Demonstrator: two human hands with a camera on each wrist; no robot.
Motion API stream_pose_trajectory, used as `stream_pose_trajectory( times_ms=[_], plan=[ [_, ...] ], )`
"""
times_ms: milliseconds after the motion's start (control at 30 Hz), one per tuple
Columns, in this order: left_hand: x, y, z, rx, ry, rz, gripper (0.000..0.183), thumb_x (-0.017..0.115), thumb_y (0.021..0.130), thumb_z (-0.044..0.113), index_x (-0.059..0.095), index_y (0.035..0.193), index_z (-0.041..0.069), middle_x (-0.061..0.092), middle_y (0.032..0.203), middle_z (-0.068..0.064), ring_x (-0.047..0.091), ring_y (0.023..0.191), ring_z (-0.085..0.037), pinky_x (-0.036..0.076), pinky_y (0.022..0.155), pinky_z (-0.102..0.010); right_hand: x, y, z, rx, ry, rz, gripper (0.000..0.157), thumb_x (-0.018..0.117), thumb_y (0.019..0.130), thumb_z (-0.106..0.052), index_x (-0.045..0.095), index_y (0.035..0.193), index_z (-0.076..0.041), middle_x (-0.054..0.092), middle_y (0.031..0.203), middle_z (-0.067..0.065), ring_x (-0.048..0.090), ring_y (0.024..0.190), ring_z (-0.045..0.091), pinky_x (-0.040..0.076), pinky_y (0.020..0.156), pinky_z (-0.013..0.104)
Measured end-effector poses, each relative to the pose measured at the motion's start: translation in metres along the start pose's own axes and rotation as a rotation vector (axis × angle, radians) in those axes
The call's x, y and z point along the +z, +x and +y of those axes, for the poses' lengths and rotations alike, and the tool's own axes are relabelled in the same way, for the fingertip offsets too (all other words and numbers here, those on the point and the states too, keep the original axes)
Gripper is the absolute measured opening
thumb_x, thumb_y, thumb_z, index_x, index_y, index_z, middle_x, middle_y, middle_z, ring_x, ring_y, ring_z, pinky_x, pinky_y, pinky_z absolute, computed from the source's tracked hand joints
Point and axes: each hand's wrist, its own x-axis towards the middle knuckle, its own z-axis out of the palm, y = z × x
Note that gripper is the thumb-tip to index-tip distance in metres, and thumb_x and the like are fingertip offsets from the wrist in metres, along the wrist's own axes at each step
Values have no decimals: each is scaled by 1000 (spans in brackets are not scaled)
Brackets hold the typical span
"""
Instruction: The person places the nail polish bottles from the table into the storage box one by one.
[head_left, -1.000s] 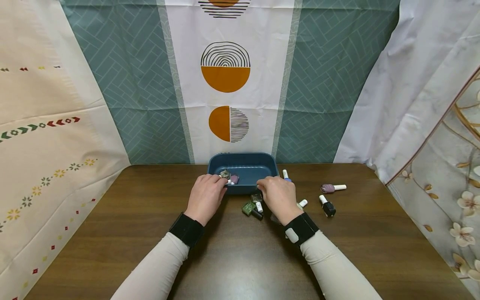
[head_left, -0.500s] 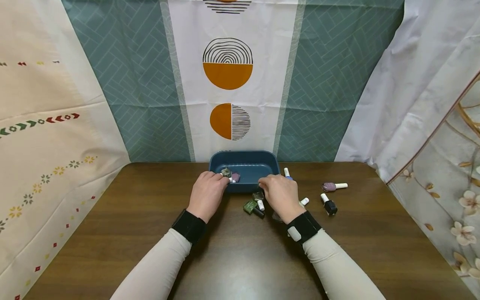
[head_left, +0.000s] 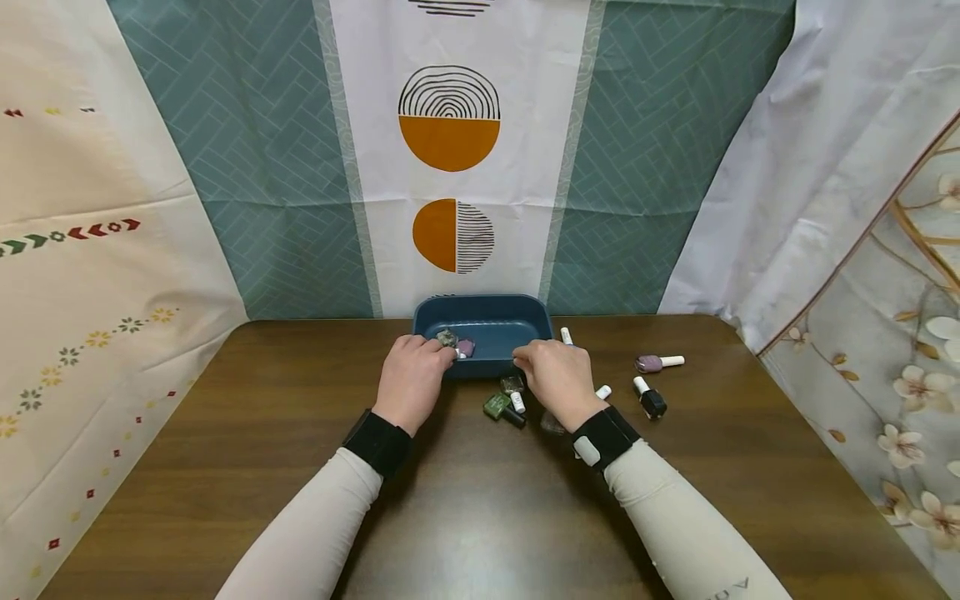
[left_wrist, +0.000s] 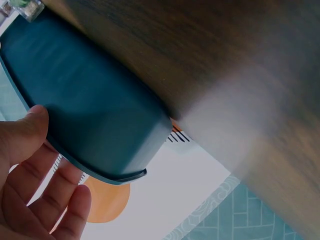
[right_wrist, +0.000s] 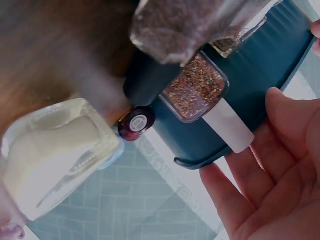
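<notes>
Grip check: left hand and right hand are both pinching the near rim of the blue bin, at roughly its 7 and 5 o'clock, so it sits ahead and kinda between them. Green bottle is just outside the 6 o'clock wall; purple bottle lies inside, toward 8. Only the wrist cams show thumbs against the outer wall, and the right one reveals coppery glitter in a white-capped bottle that looks plain dark from the head cam.
</notes>
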Motion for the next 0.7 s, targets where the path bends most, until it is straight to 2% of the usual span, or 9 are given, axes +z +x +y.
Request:
stream_pose_trajectory(
  times_ms=[267, 433, 533, 700],
  plan=[
    [0, 3, -1, -18, -39, -54, 17, 83, 101, 14, 87, 117, 16, 82, 108, -6, 69, 97, -28, 56, 89, -43, -5, 1, 3, -6, 25, -52, 17, 79, 105, -22, 87, 119, -16, 83, 108, 3, 79, 94, 24, 61, 69, 46],
    [1, 2, -2, -25, -34, -65, 17, 84, 100, 16, 87, 117, 17, 81, 108, -4, 69, 97, -28, 54, 83, -42, -9, -3, 6, -17, 97, -86, 26, 77, 106, -22, 82, 129, -11, 81, 121, 7, 78, 110, 27, 62, 87, 49],
    [0, 1, -2, -25, -40, -61, 18, 85, 98, 14, 87, 116, 17, 81, 108, -4, 68, 97, -28, 53, 80, -41, -12, -8, 8, -31, 124, -81, 30, 77, 106, -22, 80, 133, -9, 79, 127, 9, 75, 118, 28, 61, 95, 49],
    [-2, 1, -2, -27, -61, -69, 21, 86, 97, 11, 87, 117, 16, 81, 110, -5, 68, 98, -28, 56, 82, -41, -20, -17, 11, -57, 114, -61, 33, 80, 105, -22, 78, 135, -8, 78, 130, 9, 74, 120, 27, 60, 97, 48]
  ],
)
